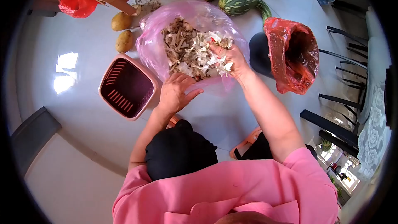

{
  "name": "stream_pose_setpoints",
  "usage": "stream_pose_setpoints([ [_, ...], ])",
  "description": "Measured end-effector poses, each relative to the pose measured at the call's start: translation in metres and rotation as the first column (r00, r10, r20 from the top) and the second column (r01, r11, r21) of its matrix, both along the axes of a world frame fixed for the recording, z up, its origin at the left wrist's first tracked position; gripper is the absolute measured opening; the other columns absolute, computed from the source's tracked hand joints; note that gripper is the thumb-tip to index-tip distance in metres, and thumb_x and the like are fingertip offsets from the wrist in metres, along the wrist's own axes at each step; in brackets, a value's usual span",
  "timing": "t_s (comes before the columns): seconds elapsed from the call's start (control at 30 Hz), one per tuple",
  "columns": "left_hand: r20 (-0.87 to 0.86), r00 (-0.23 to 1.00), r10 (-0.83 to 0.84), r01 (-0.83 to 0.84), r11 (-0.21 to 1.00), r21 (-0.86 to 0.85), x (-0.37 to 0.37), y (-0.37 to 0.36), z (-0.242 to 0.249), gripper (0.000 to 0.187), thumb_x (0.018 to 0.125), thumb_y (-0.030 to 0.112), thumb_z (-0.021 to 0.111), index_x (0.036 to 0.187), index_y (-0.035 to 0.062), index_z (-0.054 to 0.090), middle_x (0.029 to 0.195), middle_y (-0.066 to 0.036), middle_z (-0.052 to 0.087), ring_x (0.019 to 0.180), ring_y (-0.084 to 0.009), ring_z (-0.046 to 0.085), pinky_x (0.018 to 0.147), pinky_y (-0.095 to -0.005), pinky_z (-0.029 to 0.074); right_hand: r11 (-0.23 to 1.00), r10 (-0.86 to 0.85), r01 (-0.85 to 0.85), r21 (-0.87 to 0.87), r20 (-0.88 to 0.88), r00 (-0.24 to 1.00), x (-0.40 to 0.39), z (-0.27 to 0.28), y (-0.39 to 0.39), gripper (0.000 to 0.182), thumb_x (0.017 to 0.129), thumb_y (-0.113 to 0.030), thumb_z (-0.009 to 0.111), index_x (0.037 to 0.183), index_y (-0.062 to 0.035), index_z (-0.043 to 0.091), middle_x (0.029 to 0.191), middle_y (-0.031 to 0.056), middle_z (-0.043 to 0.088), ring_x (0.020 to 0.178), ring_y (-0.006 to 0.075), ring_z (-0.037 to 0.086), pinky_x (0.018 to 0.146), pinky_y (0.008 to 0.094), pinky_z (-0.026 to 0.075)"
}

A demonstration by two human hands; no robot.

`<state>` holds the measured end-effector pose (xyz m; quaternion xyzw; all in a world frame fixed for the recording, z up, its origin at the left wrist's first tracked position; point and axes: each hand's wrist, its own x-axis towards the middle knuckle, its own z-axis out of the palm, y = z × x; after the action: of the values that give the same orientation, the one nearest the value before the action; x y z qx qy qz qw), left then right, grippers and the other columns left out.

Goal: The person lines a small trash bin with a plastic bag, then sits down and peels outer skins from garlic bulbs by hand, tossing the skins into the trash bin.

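Note:
A translucent pink plastic bag (151,37) lies wide open on the floor, filled with a heap of dry brown and whitish flakes (178,45). My right hand (234,61) reaches over the bag's right side, its fingers closed around a clump of pale papery flakes (213,54). Small red bits show among them. At the near rim, my left hand (176,93) has its fingers bent over the bag's edge and its thumb stretched out to the right. The left fingertips are partly hidden by the bag and its contents.
A pink slotted plastic basket (108,95) stands left of the bag. Two potatoes (124,41) lie behind it. Striped green squashes (240,3) rest at the back. On the right is a dark bin (260,54) beside a red bag (275,62); black chair legs (340,101) stand farther right.

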<state>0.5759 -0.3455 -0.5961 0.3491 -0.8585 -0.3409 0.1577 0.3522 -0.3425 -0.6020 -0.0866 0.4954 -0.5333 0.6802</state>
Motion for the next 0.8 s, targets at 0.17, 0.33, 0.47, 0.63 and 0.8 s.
stream_pose_setpoints([
  [0.17, 0.005, 1.000, 0.013, -0.013, 1.000, -0.008, -0.007, 0.004, -0.007, 0.029, 0.074, 0.034, 0.072, 0.083, 0.0071, 0.066, 0.086, -0.008, 0.065, 0.086, -0.0268, 0.060, 0.073, -0.0378, 0.049, 0.996, 0.053, -0.053, -0.068, 0.003, 0.999, -0.017, 0.031, 0.013, 0.029, 0.082, -0.013, 0.070, 0.108, -0.0039, 0.062, 0.096, 0.0046, 0.065, 0.085, 0.0147, 0.063, 0.063, 0.0285, 0.053],
  [0.33, 0.021, 1.000, 0.020, -0.019, 0.999, -0.033, -0.009, 0.003, -0.010, 0.026, 0.076, 0.031, 0.070, 0.083, 0.0066, 0.067, 0.085, -0.008, 0.065, 0.085, -0.0278, 0.060, 0.073, -0.0387, 0.048, 0.963, -0.207, 0.175, -0.204, -0.149, 0.967, -0.047, 0.101, 0.035, 0.033, 0.082, -0.013, 0.069, 0.112, -0.0057, 0.059, 0.099, 0.0043, 0.064, 0.083, 0.0131, 0.063, 0.063, 0.0261, 0.052],
  [0.47, 0.038, 0.999, 0.023, -0.024, 0.999, 0.033, -0.011, 0.000, -0.009, 0.022, 0.077, 0.027, 0.069, 0.086, 0.0065, 0.066, 0.086, -0.009, 0.065, 0.084, -0.0278, 0.060, 0.074, -0.0379, 0.048, 0.933, -0.347, 0.289, -0.213, -0.327, 0.879, -0.100, 0.144, 0.055, 0.034, 0.085, -0.018, 0.067, 0.114, -0.0054, 0.056, 0.099, 0.0037, 0.064, 0.073, 0.0098, 0.061, 0.050, 0.0212, 0.047],
  [0.63, 0.036, 0.999, 0.011, -0.013, 0.999, 0.043, -0.015, 0.000, -0.007, 0.022, 0.079, 0.025, 0.068, 0.090, 0.0055, 0.066, 0.089, -0.010, 0.065, 0.088, -0.0297, 0.060, 0.076, -0.0381, 0.047, 0.942, -0.322, 0.254, -0.219, -0.382, 0.866, -0.179, 0.131, 0.089, 0.026, 0.088, -0.016, 0.062, 0.109, -0.0039, 0.057, 0.089, 0.0022, 0.061, 0.065, 0.0089, 0.057, 0.048, 0.0217, 0.045],
  [0.8, 0.051, 0.999, 0.004, -0.006, 0.998, 0.056, -0.015, 0.003, -0.003, 0.021, 0.080, 0.023, 0.067, 0.089, 0.0044, 0.066, 0.089, -0.011, 0.065, 0.086, -0.0307, 0.059, 0.076, -0.0397, 0.046, 0.918, -0.397, 0.373, -0.137, -0.338, 0.853, -0.216, 0.098, 0.109, 0.027, 0.085, -0.015, 0.066, 0.108, -0.0047, 0.057, 0.090, 0.0032, 0.061, 0.064, 0.0107, 0.056, 0.046, 0.0228, 0.044],
])
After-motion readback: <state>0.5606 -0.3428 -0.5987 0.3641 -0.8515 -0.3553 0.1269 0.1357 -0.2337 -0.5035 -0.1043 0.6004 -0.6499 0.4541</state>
